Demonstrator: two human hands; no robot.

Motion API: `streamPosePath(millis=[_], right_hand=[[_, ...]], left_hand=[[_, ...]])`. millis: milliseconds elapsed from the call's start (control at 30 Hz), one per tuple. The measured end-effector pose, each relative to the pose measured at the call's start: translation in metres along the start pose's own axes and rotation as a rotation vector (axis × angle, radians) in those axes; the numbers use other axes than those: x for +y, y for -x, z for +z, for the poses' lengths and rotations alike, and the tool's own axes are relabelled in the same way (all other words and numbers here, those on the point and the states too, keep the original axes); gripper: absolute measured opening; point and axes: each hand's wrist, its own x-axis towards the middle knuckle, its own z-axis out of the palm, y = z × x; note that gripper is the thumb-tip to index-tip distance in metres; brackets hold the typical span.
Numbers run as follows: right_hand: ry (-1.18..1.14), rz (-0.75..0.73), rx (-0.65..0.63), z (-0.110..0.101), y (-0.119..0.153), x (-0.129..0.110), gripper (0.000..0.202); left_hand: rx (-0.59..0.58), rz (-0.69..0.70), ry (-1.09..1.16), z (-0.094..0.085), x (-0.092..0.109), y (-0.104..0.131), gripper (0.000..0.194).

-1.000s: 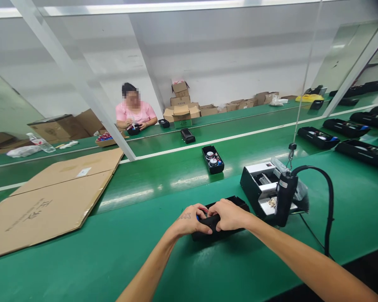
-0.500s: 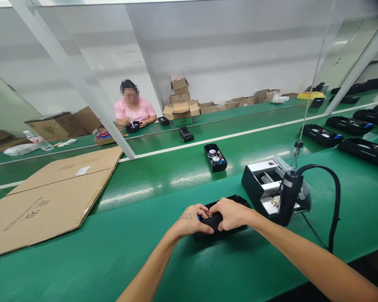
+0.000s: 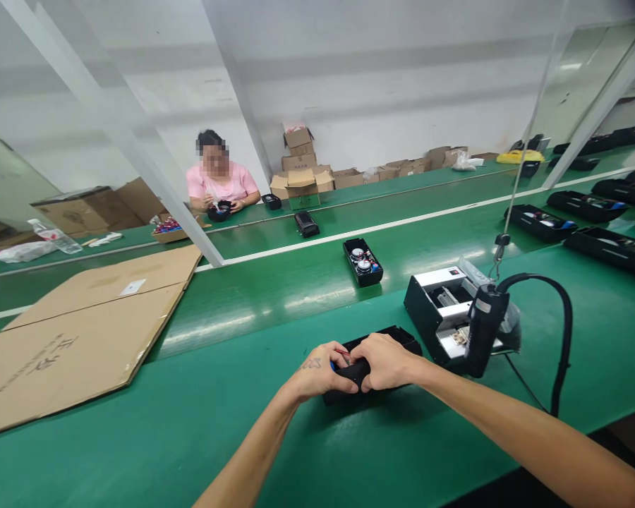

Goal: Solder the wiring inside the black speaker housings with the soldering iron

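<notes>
On the green bench in front of me lies a black speaker housing [image 3: 410, 344], partly covered by both hands. My left hand [image 3: 322, 370] is closed on its left end, thumb on the near side and fingers curled inside. My right hand [image 3: 385, 361] grips beside it, thumb tip close to the left thumb, fingers bent into the housing. A red wire and a bit of blue show by my left fingers. What the fingertips touch inside is hidden.
Right of the housing stands a black-and-white bench machine [image 3: 439, 317]. A black electric screwdriver [image 3: 487, 328] hangs before it on a cable. Flat cardboard [image 3: 100, 331] lies left. Another open speaker housing [image 3: 363, 262] sits on the belt. Across it, a person in pink [image 3: 219, 183] works.
The view has shifted slightly. Both hands stay on the housing in nearly the same grip, and the red wire by my left fingers shows a little more.
</notes>
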Motion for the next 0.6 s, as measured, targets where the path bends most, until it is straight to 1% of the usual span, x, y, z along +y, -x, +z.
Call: streamPosePath(millis=[200,333,433,533,567,600], right_hand=[[0.016,-0.023,0.007,-0.001,0.003,-0.005,0.027],[0.030,0.008,0.056,0.008,0.002,-0.008,0.013],[0.042,-0.002,0.089,0.014,0.001,-0.010,0.012],[0.055,-0.043,0.109,0.018,0.015,-0.013,0.012],[0.048,-0.065,0.137,0.020,0.026,-0.013,0.013],[0.026,-0.092,0.205,0.022,0.039,-0.012,0.019]], left_hand=[[0.008,-0.018,-0.025,0.000,0.001,0.001,0.025],[0.013,0.000,-0.057,0.001,-0.002,0.002,0.027],[0.023,0.014,-0.094,0.003,-0.002,0.003,0.027],[0.066,0.033,-0.164,0.009,-0.001,0.008,0.028],[0.086,0.046,-0.193,0.013,-0.001,0.011,0.028],[0.107,0.061,-0.222,0.019,-0.001,0.016,0.029]])
